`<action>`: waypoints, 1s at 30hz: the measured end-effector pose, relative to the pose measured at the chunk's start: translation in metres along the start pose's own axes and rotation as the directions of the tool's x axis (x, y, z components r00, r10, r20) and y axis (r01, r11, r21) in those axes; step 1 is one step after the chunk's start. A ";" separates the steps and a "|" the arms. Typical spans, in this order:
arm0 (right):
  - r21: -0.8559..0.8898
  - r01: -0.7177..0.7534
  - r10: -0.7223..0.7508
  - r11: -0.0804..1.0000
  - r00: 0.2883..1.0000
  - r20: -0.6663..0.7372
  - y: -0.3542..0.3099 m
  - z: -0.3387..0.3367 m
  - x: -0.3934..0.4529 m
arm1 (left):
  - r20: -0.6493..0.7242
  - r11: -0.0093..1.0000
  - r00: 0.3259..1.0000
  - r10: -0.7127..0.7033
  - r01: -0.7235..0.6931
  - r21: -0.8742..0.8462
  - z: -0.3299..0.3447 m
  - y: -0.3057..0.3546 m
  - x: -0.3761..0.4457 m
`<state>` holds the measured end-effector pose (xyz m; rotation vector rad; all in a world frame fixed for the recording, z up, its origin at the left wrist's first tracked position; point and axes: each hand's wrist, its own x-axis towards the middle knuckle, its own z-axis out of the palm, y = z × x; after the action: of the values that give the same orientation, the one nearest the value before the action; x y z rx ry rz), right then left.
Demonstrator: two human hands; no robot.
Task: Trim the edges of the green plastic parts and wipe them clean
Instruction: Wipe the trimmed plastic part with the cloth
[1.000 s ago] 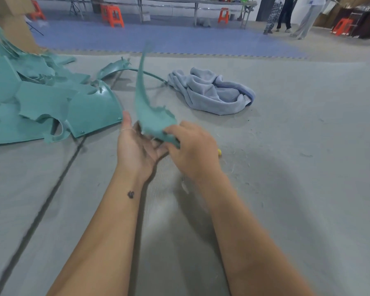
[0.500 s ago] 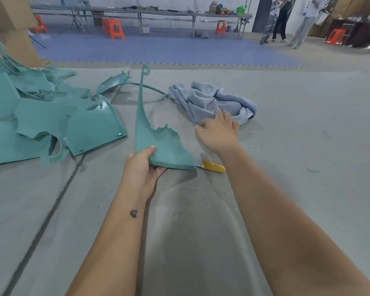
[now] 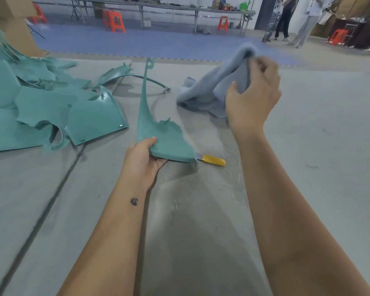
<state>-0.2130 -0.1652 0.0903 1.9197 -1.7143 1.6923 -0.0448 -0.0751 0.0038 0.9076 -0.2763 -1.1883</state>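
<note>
My left hand [image 3: 142, 160] grips the near corner of a green plastic part [image 3: 161, 139], a wide jagged base tapering to a thin strip that stands upright with a loop at its top. My right hand [image 3: 251, 99] grips a grey-blue cloth [image 3: 209, 90] and lifts one end off the grey mat while the rest trails on the surface. A yellow-handled knife [image 3: 213, 160] lies on the mat just right of the held part, its blade partly hidden under the part's edge.
A pile of green plastic parts [image 3: 41, 103] covers the left side, with a curved green piece [image 3: 124, 76] behind the held part. Pale shavings [image 3: 233, 184] dot the mat. A cardboard box [image 3: 13, 22] stands far left. Several people [image 3: 291, 20], orange stools and long tables are in the background.
My right hand left the green part, reached to the cloth and now lifts it off the mat. My left hand lowered the part and holds it alone; the knife lies uncovered.
</note>
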 end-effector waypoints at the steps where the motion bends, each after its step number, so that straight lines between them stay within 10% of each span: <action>1: -0.112 -0.008 0.026 0.994 0.988 0.154 0.007 0.003 -0.002 | -0.006 1.000 1.000 -0.007 0.007 -0.004 0.000 0.000 0.000; 4: -0.306 -0.053 0.244 0.951 0.734 0.633 0.024 0.006 -0.020 | -0.014 0.999 0.999 -0.034 0.033 -0.032 0.001 0.000 -0.001; 7: -0.424 0.146 0.318 0.894 0.459 0.829 0.029 0.004 -0.036 | 0.003 0.991 0.998 -0.058 0.058 -0.122 0.001 0.002 -0.003; 13: -0.412 0.089 0.239 0.907 0.699 0.674 0.017 -0.003 -0.015 | 0.011 0.983 0.997 -0.077 0.078 -0.166 0.000 0.005 -0.003; 16: -0.359 0.049 0.057 0.932 0.958 0.280 0.010 -0.014 -0.011 | 0.015 0.987 0.997 -0.078 0.080 -0.141 -0.001 0.004 -0.003; 20: -0.048 -0.030 0.025 0.998 0.994 -0.105 0.001 -0.022 -0.021 | 0.025 0.987 0.999 -0.043 0.047 -0.153 0.000 0.004 -0.006; 24: 0.074 -0.067 0.064 0.995 0.997 0.050 -0.002 -0.010 -0.060 | 0.032 0.989 0.999 -0.022 0.026 -0.143 0.000 0.005 -0.010; 30: -0.370 -0.030 0.223 0.929 0.842 0.491 0.024 -0.001 -0.089 | 0.025 1.000 1.000 0.001 -0.001 -0.014 -0.008 0.014 -0.009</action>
<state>-0.2113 -0.1149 0.0127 2.2541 -2.1806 0.8170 -0.0342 -0.0620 0.0112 0.8808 -0.2879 -1.1998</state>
